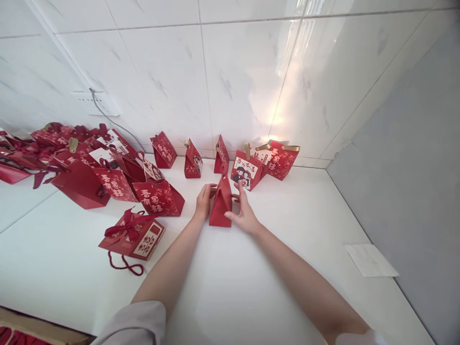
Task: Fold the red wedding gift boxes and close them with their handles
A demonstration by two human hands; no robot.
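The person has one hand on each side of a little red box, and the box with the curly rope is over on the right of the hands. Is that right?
Not quite: in the head view, the box with the curly rope is to the left of the hands. The left hand and right hand are on either side of a little red box.

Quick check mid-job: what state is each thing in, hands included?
Red box between the hands: upright
Left hand: curved at its left side, grip unclear
Right hand: thumb spread, at its right side, grip unclear
Rope-handled box: ribbon tied in a bow, rope slack
Small box at back centre: standing
Grey cord: slack
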